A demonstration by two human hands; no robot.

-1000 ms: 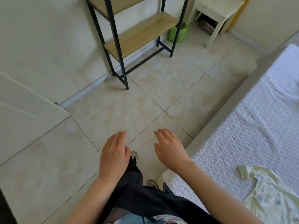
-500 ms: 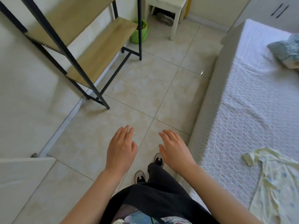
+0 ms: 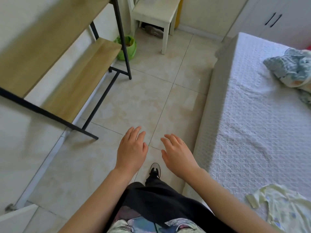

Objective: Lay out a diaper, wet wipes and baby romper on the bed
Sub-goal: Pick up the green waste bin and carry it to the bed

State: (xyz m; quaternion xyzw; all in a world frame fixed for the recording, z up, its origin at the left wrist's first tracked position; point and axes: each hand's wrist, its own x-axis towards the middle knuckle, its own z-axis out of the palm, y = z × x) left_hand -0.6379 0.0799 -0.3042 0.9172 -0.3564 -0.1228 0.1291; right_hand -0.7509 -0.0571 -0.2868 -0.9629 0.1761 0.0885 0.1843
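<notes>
Both hands, left and right, hover open and empty. Romper on bed looks soft, light, floppy; best pinched at its shoulders.

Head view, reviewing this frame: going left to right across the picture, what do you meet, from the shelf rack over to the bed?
Wooden shelf rack → green bin → white stool → bed with the pale yellow romper and the crumpled blue patterned cloth at its right edge.
</notes>
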